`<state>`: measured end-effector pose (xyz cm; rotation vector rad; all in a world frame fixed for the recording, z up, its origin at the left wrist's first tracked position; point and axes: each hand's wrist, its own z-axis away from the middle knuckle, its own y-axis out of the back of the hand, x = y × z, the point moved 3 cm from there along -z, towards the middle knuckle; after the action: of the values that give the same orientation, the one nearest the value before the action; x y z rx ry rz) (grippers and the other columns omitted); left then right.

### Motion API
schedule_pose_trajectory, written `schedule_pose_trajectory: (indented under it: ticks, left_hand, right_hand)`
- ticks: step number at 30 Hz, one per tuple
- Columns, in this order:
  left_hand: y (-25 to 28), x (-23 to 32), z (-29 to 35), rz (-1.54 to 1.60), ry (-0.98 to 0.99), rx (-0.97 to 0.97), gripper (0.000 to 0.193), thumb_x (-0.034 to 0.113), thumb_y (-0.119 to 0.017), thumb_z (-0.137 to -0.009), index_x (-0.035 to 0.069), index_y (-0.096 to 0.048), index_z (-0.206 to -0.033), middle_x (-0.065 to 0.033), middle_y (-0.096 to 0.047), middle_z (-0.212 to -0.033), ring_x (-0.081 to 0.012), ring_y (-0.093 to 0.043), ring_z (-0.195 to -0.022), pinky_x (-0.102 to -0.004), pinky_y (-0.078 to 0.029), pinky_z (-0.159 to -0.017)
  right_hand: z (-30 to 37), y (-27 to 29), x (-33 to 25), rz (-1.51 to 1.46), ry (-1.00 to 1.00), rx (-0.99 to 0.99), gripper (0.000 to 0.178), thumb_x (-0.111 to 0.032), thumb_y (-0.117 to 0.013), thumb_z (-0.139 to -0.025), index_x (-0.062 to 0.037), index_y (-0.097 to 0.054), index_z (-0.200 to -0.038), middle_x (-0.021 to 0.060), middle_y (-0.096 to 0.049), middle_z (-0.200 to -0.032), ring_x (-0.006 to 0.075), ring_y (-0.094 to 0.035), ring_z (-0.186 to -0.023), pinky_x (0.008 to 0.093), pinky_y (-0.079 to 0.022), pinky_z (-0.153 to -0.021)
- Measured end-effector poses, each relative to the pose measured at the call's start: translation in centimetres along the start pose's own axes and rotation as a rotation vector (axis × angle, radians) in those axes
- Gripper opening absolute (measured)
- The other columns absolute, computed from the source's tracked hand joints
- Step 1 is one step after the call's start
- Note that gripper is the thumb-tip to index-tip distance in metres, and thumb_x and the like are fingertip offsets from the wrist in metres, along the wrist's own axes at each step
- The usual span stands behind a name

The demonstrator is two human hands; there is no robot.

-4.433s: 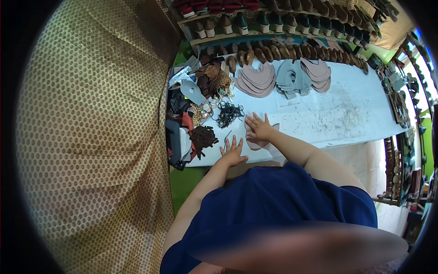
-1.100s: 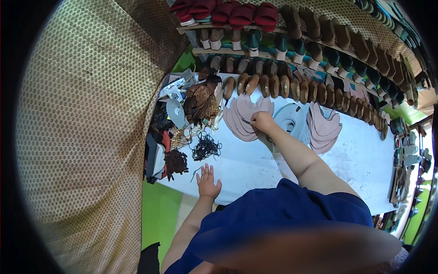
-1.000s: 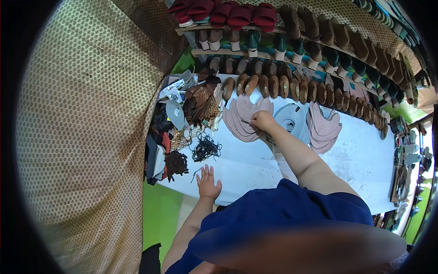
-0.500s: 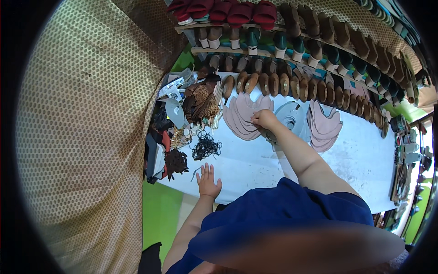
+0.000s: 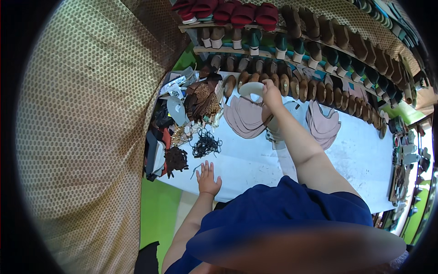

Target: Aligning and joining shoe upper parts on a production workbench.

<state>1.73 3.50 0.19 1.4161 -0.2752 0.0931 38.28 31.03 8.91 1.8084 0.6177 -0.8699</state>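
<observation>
My right hand is closed on the end of a pale, curved cut piece, raised above a fanned pile of dusty-pink curved pieces. Flat on the near edge of the white table, my left hand rests with its fingers spread, holding nothing. Just beyond its fingertips lies a heap of dark cords. A second pink pile is to the right of my forearm, which partly hides a grey round object between the piles.
Brown shoe forms stand in a row along the table's back, below shelves of heeled shoes and red slippers. Leopard-print and brown strips and dark brown scraps crowd the left end beside a patterned curtain.
My right hand has moved up and away from the left pink pile, lifting a curved piece with it. My left hand stays in the same place on the table.
</observation>
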Motion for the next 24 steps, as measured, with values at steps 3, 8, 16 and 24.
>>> schedule_pose_trajectory:
  ticks: [3,8,16,24]
  left_hand:
    - [0.0,0.0,-0.2,0.004,-0.006,0.001,0.077,0.032,-0.060,-0.083,0.008,-0.035,-0.151,-0.0144,-0.023,-0.162,-0.0326,-0.019,-0.150,-0.0545,-0.008,-0.120]
    - [-0.2,-0.2,0.2,0.004,-0.016,0.022,0.077,0.032,-0.060,-0.083,0.008,-0.034,-0.152,-0.0143,-0.023,-0.162,-0.0327,-0.019,-0.150,-0.0547,-0.008,-0.120]
    - [-0.1,-0.3,0.4,0.017,-0.005,0.005,0.076,0.033,-0.060,-0.085,0.009,-0.034,-0.152,-0.0132,-0.022,-0.163,-0.0318,-0.017,-0.151,-0.0552,-0.009,-0.120]
    - [-0.2,-0.5,0.2,0.017,-0.018,-0.005,0.076,0.037,-0.055,-0.088,0.010,-0.030,-0.154,-0.0123,-0.019,-0.164,-0.0304,-0.013,-0.152,-0.0546,-0.006,-0.120]
  right_hand:
    - [-0.8,2.8,-2.6,-0.017,0.075,0.039,0.025,-0.016,-0.054,-0.096,-0.0074,-0.062,-0.119,0.0245,-0.067,-0.101,0.0426,-0.065,-0.096,0.0452,-0.052,-0.081]
    - [2.9,4.4,-7.2,-0.003,0.348,-0.074,0.030,-0.007,-0.054,-0.089,-0.0092,-0.065,-0.117,0.0213,-0.067,-0.102,0.0414,-0.064,-0.095,0.0466,-0.051,-0.082]
    - [23.9,-0.8,-2.1,0.091,0.839,-0.718,0.026,-0.007,-0.052,-0.089,-0.0088,-0.062,-0.113,0.0120,-0.067,-0.113,0.0322,-0.063,-0.107,0.0443,-0.048,-0.098]
    - [32.6,2.4,3.2,0.122,0.767,-0.828,0.019,-0.006,-0.056,-0.089,-0.0100,-0.059,-0.108,0.0082,-0.064,-0.130,0.0270,-0.056,-0.127,0.0507,-0.038,-0.113]
